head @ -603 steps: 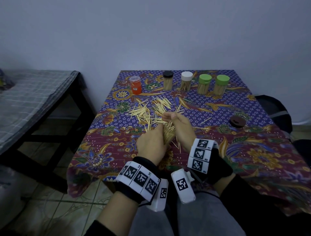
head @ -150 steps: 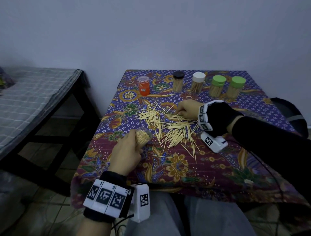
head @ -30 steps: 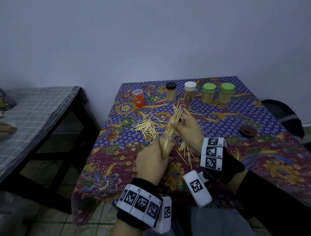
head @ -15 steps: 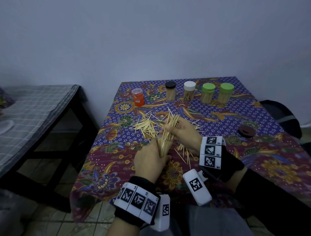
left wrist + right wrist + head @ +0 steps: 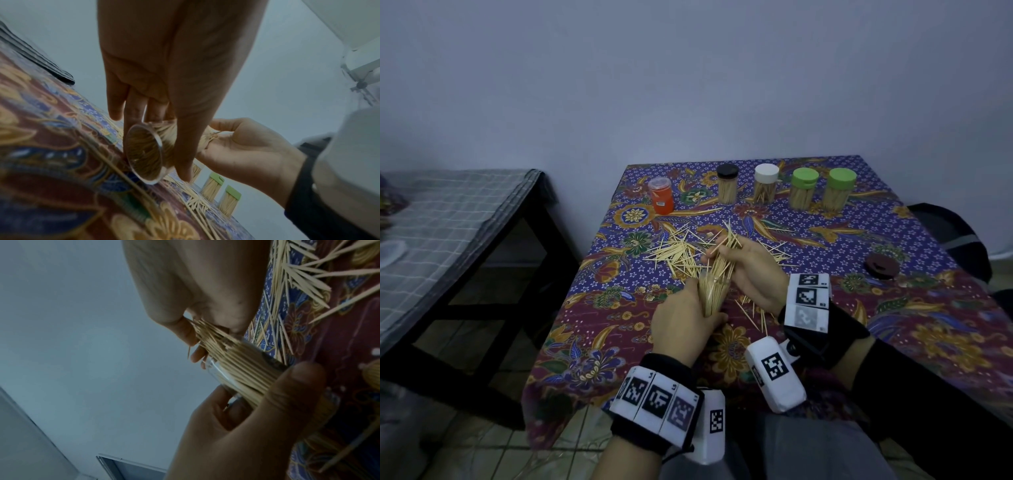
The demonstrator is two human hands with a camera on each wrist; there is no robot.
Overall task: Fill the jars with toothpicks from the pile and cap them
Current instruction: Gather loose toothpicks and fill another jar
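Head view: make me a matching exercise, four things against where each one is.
Things:
1. clear jar
2. toothpick bundle
3. brown lid
4. orange jar

Places:
A. lying alone on the cloth, right side
B. gripped in the left hand
C. left end of the far row
D. pinched in the right hand

Pairs: 1-B, 2-D, 3-A, 4-C

No words or brands can be read. The wristbands [image 5: 655,399] carry black-and-white square code markers. The orange jar's [image 5: 661,196] label is too small to read.
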